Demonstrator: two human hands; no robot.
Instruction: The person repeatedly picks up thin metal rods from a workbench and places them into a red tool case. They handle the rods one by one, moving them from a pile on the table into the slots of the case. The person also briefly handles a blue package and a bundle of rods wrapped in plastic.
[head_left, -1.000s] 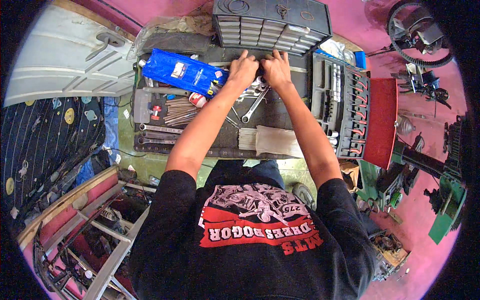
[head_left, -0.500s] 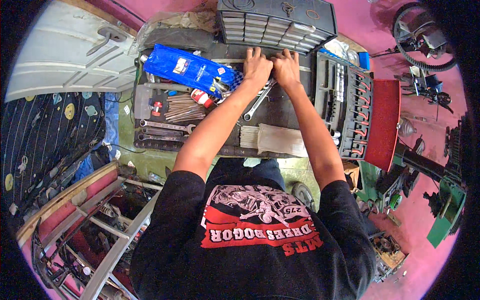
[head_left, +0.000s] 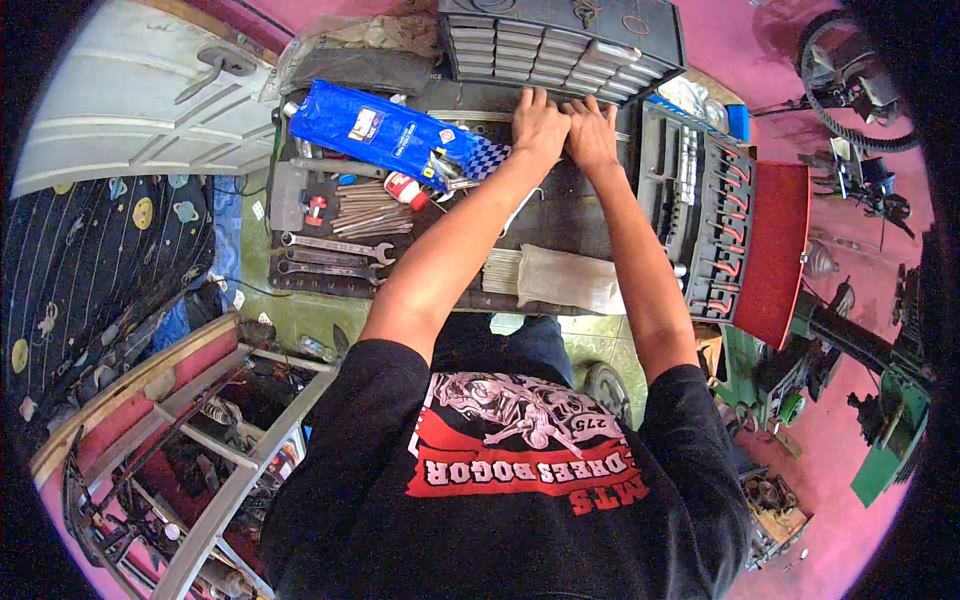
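Just below the grey drawer cabinet, your two hands sit side by side on the dark tool tray, both arms stretched straight out from your shoulders. Your left hand lies palm down, fingers pointing toward the cabinet; your right hand touches it on the right, also palm down. Whether either grip has closed on anything I cannot tell: the backs of your hands hide whatever lies under the fingers.

Left of the cabinet, a blue plastic bag lies slanted across the tray, its lower end near your left wrist. Farther below and left of the cabinet, open-ended spanners lie in a row with a bundle of thin rods above them. Right of the cabinet, an open socket case with a red lid stands beside your right forearm. Well below the cabinet, a pale cloth pouch rests at the tray's near edge. Everything sits on a pink floor, with a white panel far left of the cabinet.
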